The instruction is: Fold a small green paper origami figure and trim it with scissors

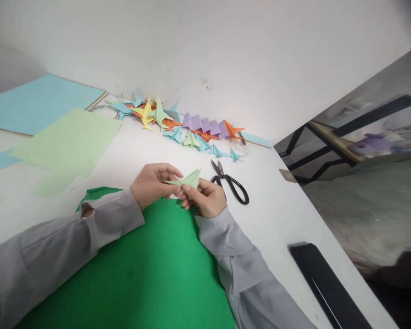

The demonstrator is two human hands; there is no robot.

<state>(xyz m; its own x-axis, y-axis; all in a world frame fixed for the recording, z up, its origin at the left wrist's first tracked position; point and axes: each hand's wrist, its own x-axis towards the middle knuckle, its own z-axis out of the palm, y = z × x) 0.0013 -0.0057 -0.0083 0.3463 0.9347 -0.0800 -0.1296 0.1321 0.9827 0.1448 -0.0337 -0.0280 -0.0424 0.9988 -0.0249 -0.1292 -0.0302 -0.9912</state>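
**Both hands pinch a pale green fold**

L hand [154,183] has its fingers closed on the left end of the folded paper piece [189,180], held just above the green sheet [150,274]. R hand [207,198] clamps the right side.

My read: line up the edges first, then press the crease flat.

Scissors [231,183] lie just right of the R hand.

Surface: white table [277,219] w/ blue sheet [37,103] & pale green sheet [68,139] at left, paper figures [178,121] along the wall, and a black slab [325,283] at right. Room beyond is blurred.
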